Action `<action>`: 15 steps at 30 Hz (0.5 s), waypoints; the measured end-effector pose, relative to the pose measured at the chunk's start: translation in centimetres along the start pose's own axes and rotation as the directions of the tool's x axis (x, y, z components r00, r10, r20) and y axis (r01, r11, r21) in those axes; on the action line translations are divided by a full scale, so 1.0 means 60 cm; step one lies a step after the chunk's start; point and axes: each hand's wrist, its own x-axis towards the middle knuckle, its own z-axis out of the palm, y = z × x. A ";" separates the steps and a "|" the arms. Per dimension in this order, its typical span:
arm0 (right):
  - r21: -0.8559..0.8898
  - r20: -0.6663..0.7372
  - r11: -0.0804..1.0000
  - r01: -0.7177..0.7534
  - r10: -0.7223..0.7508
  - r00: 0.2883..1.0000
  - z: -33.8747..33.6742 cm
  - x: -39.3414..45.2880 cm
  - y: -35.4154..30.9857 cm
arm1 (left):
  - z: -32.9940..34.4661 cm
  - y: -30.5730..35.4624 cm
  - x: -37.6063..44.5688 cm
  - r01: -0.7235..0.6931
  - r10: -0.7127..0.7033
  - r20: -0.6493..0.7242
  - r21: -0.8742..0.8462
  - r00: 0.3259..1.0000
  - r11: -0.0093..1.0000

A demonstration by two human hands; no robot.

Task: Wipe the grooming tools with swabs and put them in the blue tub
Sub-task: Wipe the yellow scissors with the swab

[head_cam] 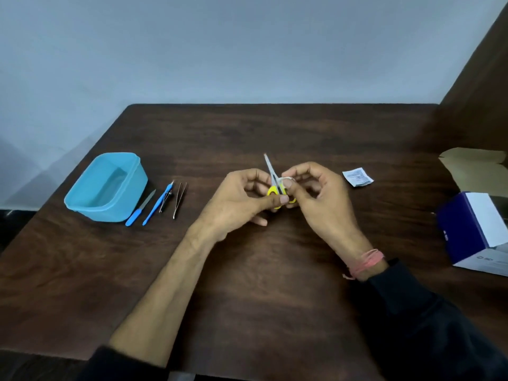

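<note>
Left fingers grip the scissors by their yellow handles above the tabletop; right fingers pinch a swab against the blades. The tub looks empty; file, blue tool and tweezers wait beside it, apparently unwiped.

My dark wooden table stands against a pale wall — on its right edge sits a blue-and-white box, open cardboard flap behind it.
</note>
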 end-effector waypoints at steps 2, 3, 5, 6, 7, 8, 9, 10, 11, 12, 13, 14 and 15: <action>-0.020 -0.030 1.000 -0.015 0.015 0.999 -0.012 0.011 0.005 | -0.022 0.008 0.025 0.005 -0.007 0.124 0.015 0.992 1.000; 0.008 -0.031 0.999 -0.032 0.032 0.999 -0.017 0.015 0.007 | -0.031 0.011 0.035 0.000 -0.004 0.154 0.022 0.988 1.000; 0.081 -0.023 0.995 -0.052 0.054 0.998 -0.022 0.019 0.009 | -0.038 0.013 0.049 -0.030 0.025 0.143 0.034 0.989 0.999; 0.096 -0.020 0.994 -0.051 0.053 0.998 -0.021 0.020 0.010 | -0.036 0.012 0.054 -0.052 0.049 0.120 0.020 0.992 0.998; 0.099 -0.016 0.994 -0.044 0.046 0.999 -0.020 0.022 0.011 | -0.032 0.009 0.060 -0.070 0.071 0.089 -0.008 0.994 0.997; 0.094 -0.012 0.995 -0.036 0.037 0.999 -0.019 0.024 0.013 | -0.026 0.007 0.064 -0.086 0.088 0.055 -0.039 0.995 0.996; 0.088 -0.009 0.996 -0.026 0.027 1.000 -0.018 0.024 0.013 | -0.021 0.004 0.067 -0.102 0.104 0.019 -0.061 0.994 0.993; 0.081 -0.007 0.997 -0.016 0.016 1.000 -0.018 0.026 0.016 | -0.016 0.000 0.071 -0.123 0.122 -0.015 -0.069 0.992 0.990; 0.077 -0.002 0.997 -0.007 0.007 1.000 -0.017 0.027 0.017 | -0.012 -0.004 0.075 -0.146 0.143 -0.044 -0.061 0.989 0.987; 0.073 0.001 0.997 -0.002 0.002 1.000 -0.016 0.027 0.018 | -0.009 -0.008 0.077 -0.167 0.164 -0.064 -0.044 0.984 0.985; 0.073 0.001 0.997 0.003 -0.003 1.000 -0.016 0.028 0.019 | -0.006 -0.011 0.079 -0.181 0.179 -0.073 -0.028 0.981 0.983; 0.071 -0.003 0.997 0.011 -0.011 1.000 -0.016 0.028 0.019 | -0.004 -0.012 0.079 -0.187 0.185 -0.073 -0.018 0.980 0.982; 0.063 -0.008 0.998 0.021 -0.020 1.000 -0.016 0.029 0.019 | -0.003 -0.012 0.080 -0.185 0.184 -0.068 -0.017 0.981 0.983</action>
